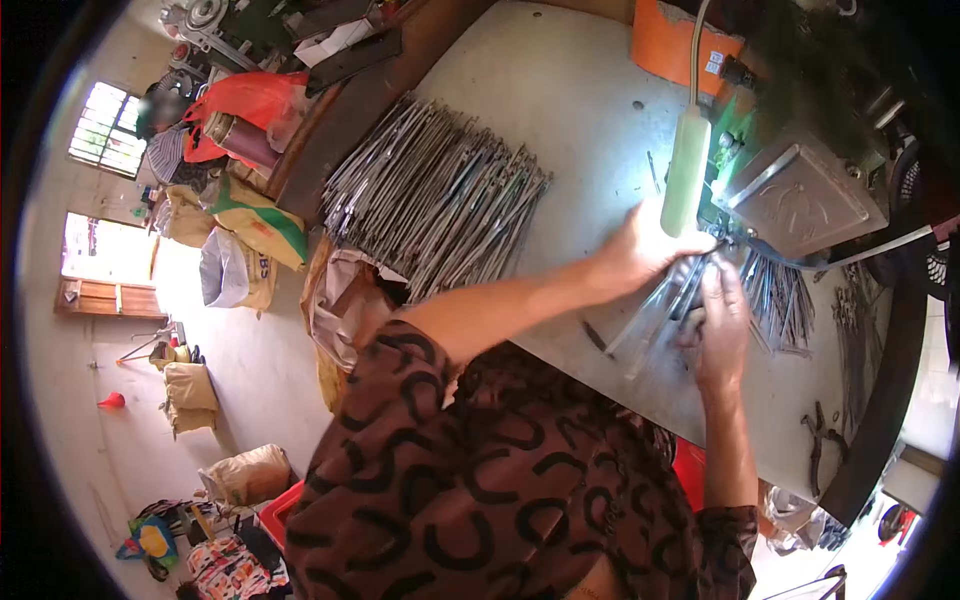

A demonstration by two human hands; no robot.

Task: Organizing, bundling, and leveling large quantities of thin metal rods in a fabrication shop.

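Observation:
My left hand (640, 252) reaches to the working point of a bench machine, partly hidden behind a pale green lamp (686, 170). Its fingertips are closed beside the machine, and what they pinch is lost in glare. Just below, my right hand (722, 325) has its fingers curled over a fanned bunch of thin metal strips (645, 325), somewhat blurred. More dark strips (780, 300) lie spread to the right of that hand. A big pile of long, thin metal strips (430, 195) covers the left part of the table, beyond my left forearm.
The machine has a square metal cover (803, 198) and a blue-grey cable. An orange box (672, 50) stands at the back. Pliers (822, 440) lie near the table's right edge (880, 400). Sacks (255, 220) and a red bag (250, 100) are off to the left, near another person.

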